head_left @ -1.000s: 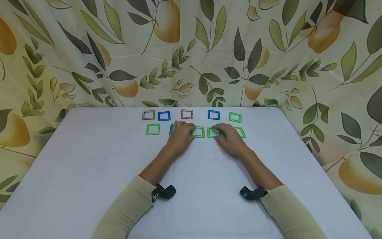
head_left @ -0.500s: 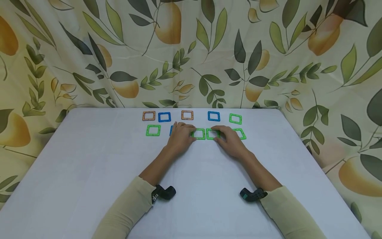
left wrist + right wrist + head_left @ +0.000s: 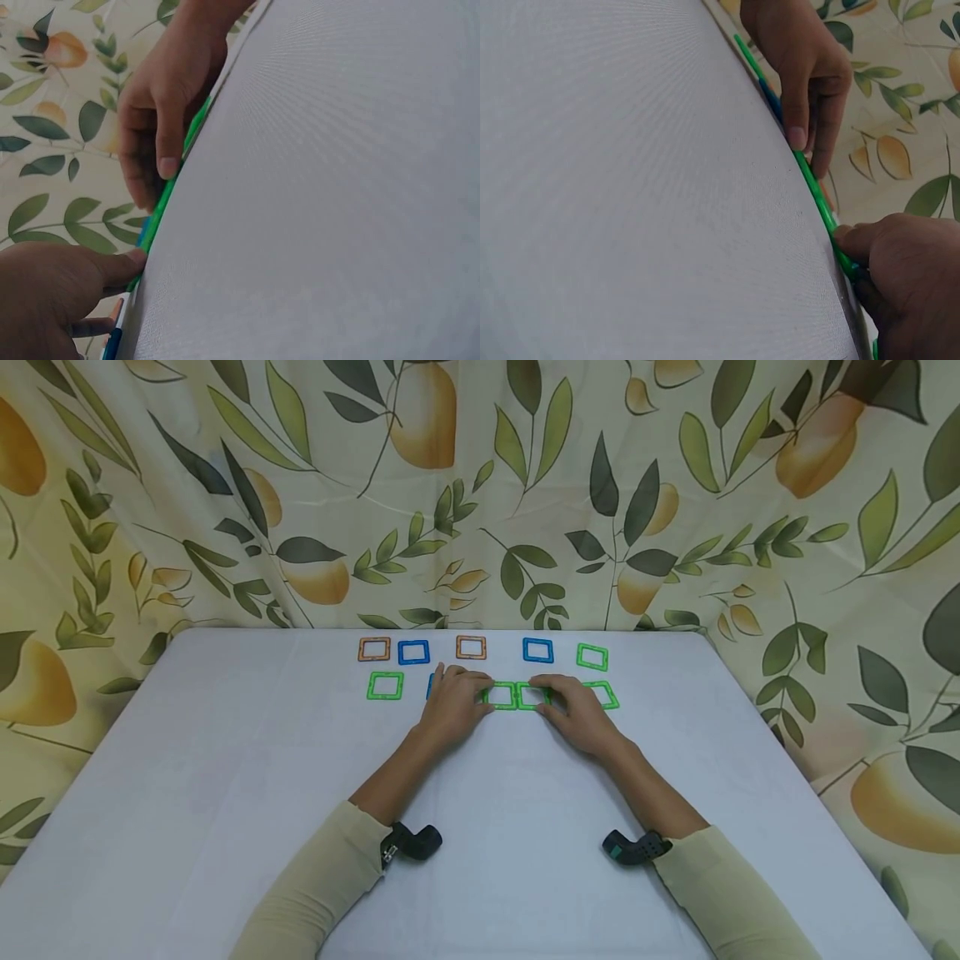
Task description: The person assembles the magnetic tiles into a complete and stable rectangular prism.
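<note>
Two green magnetic tiles, square with open centres, lie side by side on the white table, their facing edges together. My left hand (image 3: pixel 453 703) pinches the left green magnetic tile (image 3: pixel 504 707) by its outer side, thumb at the near edge and fingers at the far edge. The right green magnetic tile (image 3: pixel 520 696) is pinched the same way by my right hand (image 3: pixel 583 710). Both wrist views show the pair edge-on as a thin green strip (image 3: pixel 156 217) between the hands. A blue tile (image 3: pixel 431 685) is mostly hidden behind my left hand; another green tile (image 3: pixel 612 697) is partly behind my right.
Along the table's far edge lie an orange tile (image 3: pixel 374 659), a blue tile (image 3: pixel 414 661), a second orange tile (image 3: pixel 471 657), a second blue tile (image 3: pixel 537 660) and a green tile (image 3: pixel 580 655). Another green tile (image 3: pixel 385 697) lies left of my left hand. A patterned curtain (image 3: pixel 480 485) hangs behind.
My right hand has slid its green tile leftward, and the gap between the two held tiles has closed. My left hand has barely moved. The other tiles stay where they were.
</note>
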`<state>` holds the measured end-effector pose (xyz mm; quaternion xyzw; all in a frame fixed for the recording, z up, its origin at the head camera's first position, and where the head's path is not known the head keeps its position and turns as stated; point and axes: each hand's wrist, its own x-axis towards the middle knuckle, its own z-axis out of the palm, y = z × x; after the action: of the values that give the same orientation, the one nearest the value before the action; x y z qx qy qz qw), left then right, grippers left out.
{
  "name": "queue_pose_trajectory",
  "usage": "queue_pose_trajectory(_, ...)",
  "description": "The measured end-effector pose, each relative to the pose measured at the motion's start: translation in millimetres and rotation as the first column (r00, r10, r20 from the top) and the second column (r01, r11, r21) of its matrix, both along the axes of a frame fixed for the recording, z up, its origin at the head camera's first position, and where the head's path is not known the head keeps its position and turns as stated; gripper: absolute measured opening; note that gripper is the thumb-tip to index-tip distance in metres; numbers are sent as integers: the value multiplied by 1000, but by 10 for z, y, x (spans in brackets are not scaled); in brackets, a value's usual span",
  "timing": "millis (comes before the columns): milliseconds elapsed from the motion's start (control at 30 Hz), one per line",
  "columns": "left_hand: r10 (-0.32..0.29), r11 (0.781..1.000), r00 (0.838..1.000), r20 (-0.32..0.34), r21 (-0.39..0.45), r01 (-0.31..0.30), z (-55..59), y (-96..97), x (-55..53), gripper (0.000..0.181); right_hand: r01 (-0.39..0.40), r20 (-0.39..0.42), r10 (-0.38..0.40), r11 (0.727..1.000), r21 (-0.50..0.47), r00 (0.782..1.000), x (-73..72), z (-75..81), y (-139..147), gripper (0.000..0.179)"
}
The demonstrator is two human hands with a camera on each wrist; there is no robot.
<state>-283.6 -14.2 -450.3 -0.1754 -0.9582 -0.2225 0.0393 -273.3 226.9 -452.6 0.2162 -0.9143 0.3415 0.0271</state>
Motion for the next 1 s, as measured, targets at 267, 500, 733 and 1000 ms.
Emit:
queue_pose_trajectory(267,-2,1000,1000,-5,3,2,9,-1,2,43,7,10,-7,1000,11,1000,8,24,-4,41)
queue_pose_trajectory(500,5,1000,1000,2,6,-5,4,2,7,43,1,0,-1,1000,8,1000,5,14,1,41)
queue_pose_trajectory(733,11,1000,1000,-2,-4,-11,-9,15,4,43,12,34,-12,1000,15,999,15,39,-7,41)
queue_pose_trajectory(1000,-14,999,1000,4,-33,14,28,-43,-20,54,14,33,-14,1000,8,999,0,25,-7,41)
